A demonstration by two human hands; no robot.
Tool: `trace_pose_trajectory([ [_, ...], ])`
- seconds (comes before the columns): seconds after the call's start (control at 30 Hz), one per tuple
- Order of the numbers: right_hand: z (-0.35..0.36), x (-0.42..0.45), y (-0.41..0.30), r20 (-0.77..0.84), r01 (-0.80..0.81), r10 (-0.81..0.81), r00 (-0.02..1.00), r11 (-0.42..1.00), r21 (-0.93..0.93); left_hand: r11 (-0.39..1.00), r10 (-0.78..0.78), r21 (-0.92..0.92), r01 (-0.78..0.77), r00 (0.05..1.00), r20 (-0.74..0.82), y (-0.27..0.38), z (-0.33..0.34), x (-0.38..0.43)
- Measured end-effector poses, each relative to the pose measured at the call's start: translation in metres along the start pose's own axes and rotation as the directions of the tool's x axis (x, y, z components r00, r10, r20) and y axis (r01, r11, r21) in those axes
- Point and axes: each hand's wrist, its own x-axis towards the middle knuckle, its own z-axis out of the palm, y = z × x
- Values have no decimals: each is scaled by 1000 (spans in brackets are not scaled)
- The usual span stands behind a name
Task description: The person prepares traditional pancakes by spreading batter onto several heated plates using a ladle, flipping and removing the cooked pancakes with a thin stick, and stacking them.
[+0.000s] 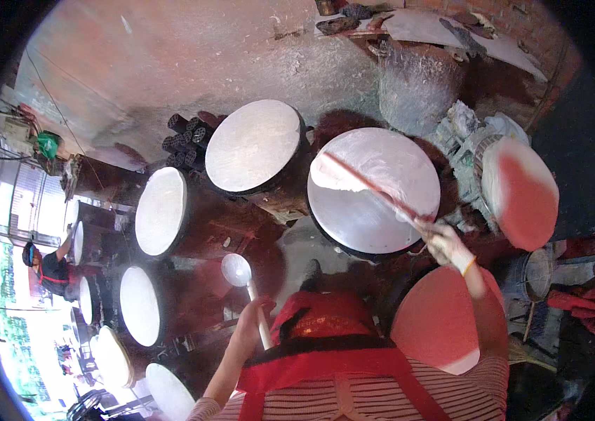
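My right hand [444, 244], in a pale glove with an orange cuff edge, grips the handle end of a long thin wooden spreading stick [358, 176]. The stick slants across a round metal griddle [366, 218] in front of me. White batter [337, 173] lies thick along the stick's left part, and a thin whitish film covers the griddle's far half. The near half looks smooth and grey. My left hand [253, 318] is closed around the pale handle of a ladle [237, 269]. The ladle's round bowl is held up, left of the griddle and apart from it.
Pale round griddle tops [253, 144] curve away leftward. Behind them sit stacked perforated coal briquettes [187, 139]. At right are a large red-topped round [439, 321], partly behind my arm, and a red-and-white round [524, 194]. Another person [54, 271] stands far left.
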Motion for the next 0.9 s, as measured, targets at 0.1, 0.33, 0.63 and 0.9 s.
trace_pose_trajectory([
  [0.1,20,29,-20,-181,146,-138,974,989,34,995,3,95,-6,1000,27,-17,-25,15],
  [0.33,76,-93,5,36,92,-92,995,996,6,966,-68,250,71,997,-20,10,-13,24],
  [0.63,160,-68,5,-635,250,-116,764,960,126,909,-256,384,161,944,208,56,18,74],
  [0.9,287,-94,113,-625,390,-294,723,921,17,841,-324,509,185,925,199,116,-67,137],
])
